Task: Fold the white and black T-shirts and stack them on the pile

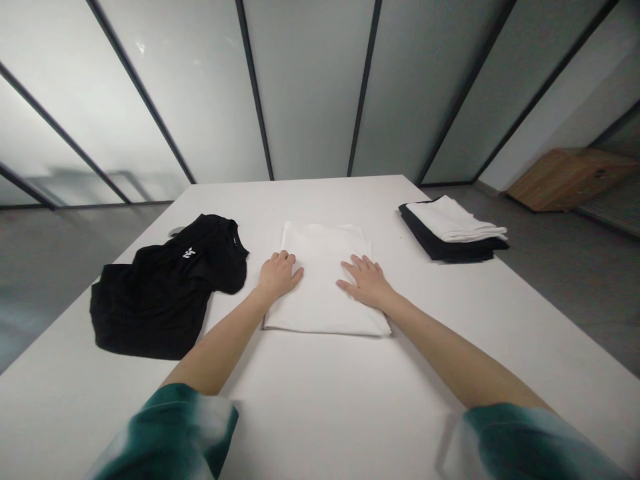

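Frosted glass panels (310, 87) with dark frames run along the far side of the room, grey floor (65, 267) shows on either side, and right in the middle of the view we have a long white bench (320, 200). Dead centre on it sits a folded white cloth (323, 293), neat and flat, squared up to the person working here. Both hands are on it! The left hand (279, 275) sits at the cloth's left edge, fingers loosely curled, knuckles up, with no pinch on the fabric. The right hand (367, 281) lies flatter, fingers spread wide across the right side of the cloth, again pinching nothing. The hands are apart, with bare white cloth showing between them. Just beside the left hand, a black T-shirt (165, 287) with a small white logo (187, 253) lies bunched and unfolded on the bench. Over on the far right, a folded black garment (450, 250) lies in a stack with a folded white garment (450, 220) on top. Green-and-white sleeves (170, 433) sit around both forearms, and beyond the bench, in the right corner, stands a low wooden cabinet (570, 179).
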Action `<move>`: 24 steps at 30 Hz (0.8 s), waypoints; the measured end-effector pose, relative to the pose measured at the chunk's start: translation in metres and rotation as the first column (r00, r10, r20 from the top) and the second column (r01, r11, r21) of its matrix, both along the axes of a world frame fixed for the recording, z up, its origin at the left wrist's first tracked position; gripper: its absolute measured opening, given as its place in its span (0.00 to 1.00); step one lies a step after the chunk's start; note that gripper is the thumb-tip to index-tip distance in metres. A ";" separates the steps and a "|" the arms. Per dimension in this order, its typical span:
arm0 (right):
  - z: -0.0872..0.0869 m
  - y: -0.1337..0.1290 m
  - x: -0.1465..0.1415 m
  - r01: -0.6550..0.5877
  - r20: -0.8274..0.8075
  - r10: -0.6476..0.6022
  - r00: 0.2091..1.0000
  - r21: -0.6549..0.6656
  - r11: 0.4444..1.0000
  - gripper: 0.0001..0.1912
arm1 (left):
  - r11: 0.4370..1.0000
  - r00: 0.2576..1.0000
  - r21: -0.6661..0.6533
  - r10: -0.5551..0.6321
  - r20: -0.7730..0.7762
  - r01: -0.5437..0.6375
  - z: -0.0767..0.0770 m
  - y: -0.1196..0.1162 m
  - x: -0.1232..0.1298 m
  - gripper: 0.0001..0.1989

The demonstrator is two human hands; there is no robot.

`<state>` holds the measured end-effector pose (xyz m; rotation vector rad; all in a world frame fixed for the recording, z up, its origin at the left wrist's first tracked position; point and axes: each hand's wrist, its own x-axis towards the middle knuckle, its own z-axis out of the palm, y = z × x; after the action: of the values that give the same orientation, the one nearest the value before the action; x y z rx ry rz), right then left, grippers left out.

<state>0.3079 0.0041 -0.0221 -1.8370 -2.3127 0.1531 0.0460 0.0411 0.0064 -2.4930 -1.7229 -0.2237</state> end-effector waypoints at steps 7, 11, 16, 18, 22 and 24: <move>0.006 0.001 0.003 -0.096 -0.006 0.097 0.995 0.099 0.990 0.28 | 0.998 0.998 -0.026 -0.061 0.026 0.062 0.000 0.002 0.000 0.12; 0.021 0.000 0.001 -0.397 -0.067 0.407 0.911 0.126 0.909 0.13 | 0.947 0.960 -0.158 -0.274 0.063 0.280 0.010 -0.005 0.004 0.08; 0.032 -0.005 -0.002 -0.501 -0.071 0.500 0.863 0.015 0.866 0.09 | 0.871 0.918 -0.290 -0.383 0.106 0.397 0.022 -0.020 0.006 0.13; 0.034 -0.013 0.001 -0.502 -0.058 0.501 0.864 -0.012 0.865 0.09 | 0.868 0.912 -0.284 -0.402 0.084 0.409 0.025 -0.029 -0.001 0.16; 0.036 -0.042 0.020 -0.501 -0.064 0.498 0.865 -0.059 0.863 0.13 | 0.834 0.885 -0.297 -0.449 0.126 0.465 0.022 -0.053 -0.032 0.20; 0.036 -0.058 0.033 -0.473 -0.085 0.467 0.880 -0.085 0.877 0.17 | 0.837 0.885 -0.289 -0.432 0.171 0.464 0.018 -0.067 -0.052 0.25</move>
<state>0.3406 -0.0538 0.0135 -1.2439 -2.7054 0.3965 -0.0055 -0.0255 0.0239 -3.1614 -1.2506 -0.1040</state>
